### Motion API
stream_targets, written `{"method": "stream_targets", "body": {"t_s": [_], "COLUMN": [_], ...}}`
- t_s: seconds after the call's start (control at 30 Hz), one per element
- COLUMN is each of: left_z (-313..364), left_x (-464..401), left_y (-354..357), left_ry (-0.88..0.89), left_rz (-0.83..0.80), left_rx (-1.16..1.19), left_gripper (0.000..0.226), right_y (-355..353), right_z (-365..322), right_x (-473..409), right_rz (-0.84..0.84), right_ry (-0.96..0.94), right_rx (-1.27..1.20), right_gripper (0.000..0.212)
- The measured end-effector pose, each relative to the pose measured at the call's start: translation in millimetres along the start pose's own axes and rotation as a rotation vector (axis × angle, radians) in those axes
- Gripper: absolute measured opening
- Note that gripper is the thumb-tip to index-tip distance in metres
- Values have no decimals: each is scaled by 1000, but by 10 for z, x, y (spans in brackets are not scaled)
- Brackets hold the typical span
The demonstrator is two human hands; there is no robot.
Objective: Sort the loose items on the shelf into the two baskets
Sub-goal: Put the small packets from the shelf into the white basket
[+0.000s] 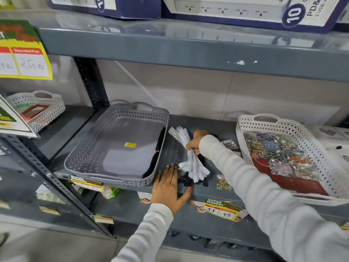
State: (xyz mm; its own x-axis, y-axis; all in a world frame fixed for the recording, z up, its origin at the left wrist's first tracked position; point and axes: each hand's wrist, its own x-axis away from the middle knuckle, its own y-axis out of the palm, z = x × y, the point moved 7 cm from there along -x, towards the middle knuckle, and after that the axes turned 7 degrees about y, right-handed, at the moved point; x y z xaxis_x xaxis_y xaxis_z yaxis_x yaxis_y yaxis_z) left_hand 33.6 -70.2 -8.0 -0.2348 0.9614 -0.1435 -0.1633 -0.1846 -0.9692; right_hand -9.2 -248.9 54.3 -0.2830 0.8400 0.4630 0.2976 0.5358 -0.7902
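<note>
On the grey metal shelf [205, 188], between the grey perforated plastic basket [105, 148] on the left and the white perforated plastic basket [243, 133] on the right, the right hand [196, 141] is closed around the middle of a bundle of white zippers [187, 154]. The bundle's long axis runs from far left to near right, fanned at both ends. A black bundle [186, 181] lies just beside its near end. The left hand [167, 188] rests flat and spread on the shelf's near edge, holding nothing, touching the grey basket's near corner. That basket lies directly left of the gripped bundle, so a short leftward carry would likely suit. A small packet of gold pieces [223, 183] lies loose nearer the white basket.
</note>
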Motion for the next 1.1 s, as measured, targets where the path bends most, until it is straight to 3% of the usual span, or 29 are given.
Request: {"method": "stream_targets", "body": {"t_s": [0.1,0.27,0.37,0.47,0.53,0.63,0.73,0.8,0.87,1.0,1.1], "left_z": [-6,-4,0,12,10,12,19,22,24,9,-3], "left_x": [-12,-7,0,4,3,-2,-2,-1,-3,-1,-8], "left_y": [-20,22,39,35,52,40,31,30,33,8,17], "left_ry": [-4,4,-4,13,17,17,12,14,11,-3,-7], "left_rz": [-24,-72,-83,-39,-26,-4,8,29,34,37,33], "left_rx": [8,28,29,4,-15,-11,-2,9,4,-2,10], "left_gripper": [87,82,84,81,82,82,80,80,80,80,82], "right_y": [-112,-243,-149,-153,-268,-357,-279,-183,-85,-49,-197], "right_z": [-136,-364,-304,-173,-24,238,457,551,595,478,344], "right_x": [-223,-317,-396,-339,-274,-190,-35,50,82,33,-40], "right_rz": [45,187,145,77,126,186,168,154,140,161,241], "right_ry": [6,-29,-16,28,29,27,81,95,109,83,75], "right_rx": [-122,-137,-193,-375,-441,-335,57,127,72,-126,-240], "right_gripper": [58,51,52,40,30,20,34,49,50,32,39]}}
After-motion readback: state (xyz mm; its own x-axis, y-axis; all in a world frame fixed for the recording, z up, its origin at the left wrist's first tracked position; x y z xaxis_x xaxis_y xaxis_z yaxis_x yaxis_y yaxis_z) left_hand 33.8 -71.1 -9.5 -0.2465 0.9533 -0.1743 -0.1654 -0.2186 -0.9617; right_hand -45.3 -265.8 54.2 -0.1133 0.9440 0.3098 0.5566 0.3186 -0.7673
